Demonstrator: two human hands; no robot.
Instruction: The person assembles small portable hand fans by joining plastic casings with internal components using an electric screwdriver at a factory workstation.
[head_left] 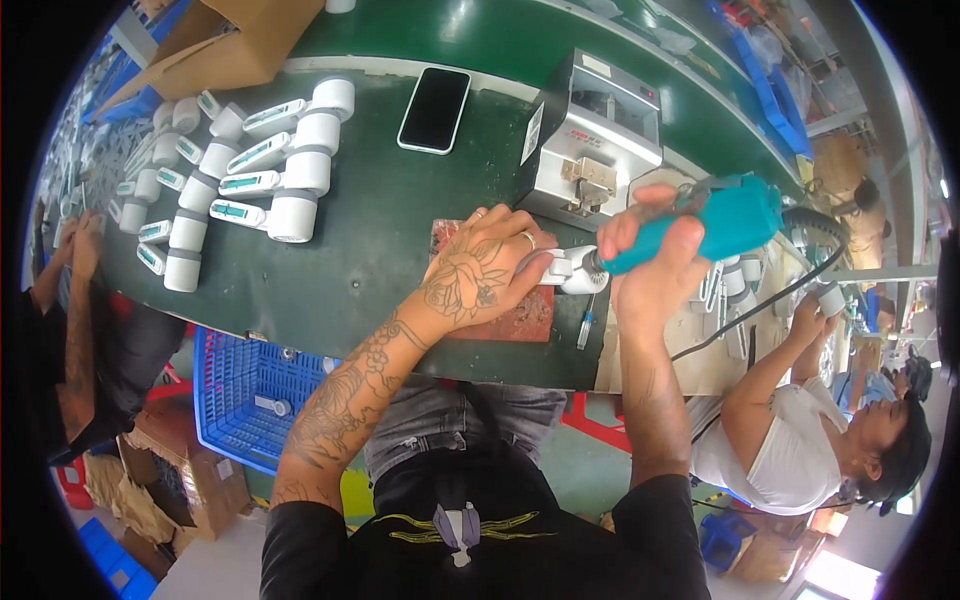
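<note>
My left hand (482,262) lies over a white plastic device (582,270) and pins it down, fingers closed round its handle end. Below that hand is a worn red pad (505,325) on the green table. In my right hand (650,265) is a teal corded electric screwdriver (715,225), held sideways with its tip against the round white end of the device. Whether the tip sits in a screw is hidden. A small blue-and-clear pen-like tool (586,328) rests just below the device.
Rows of white devices (292,215) stand at the left, near a phone (434,110). A grey metal machine (590,140) is behind my hands. A blue basket (225,400) hangs below the table edge. Co-workers sit either side; a black cable (760,310) curves at right.
</note>
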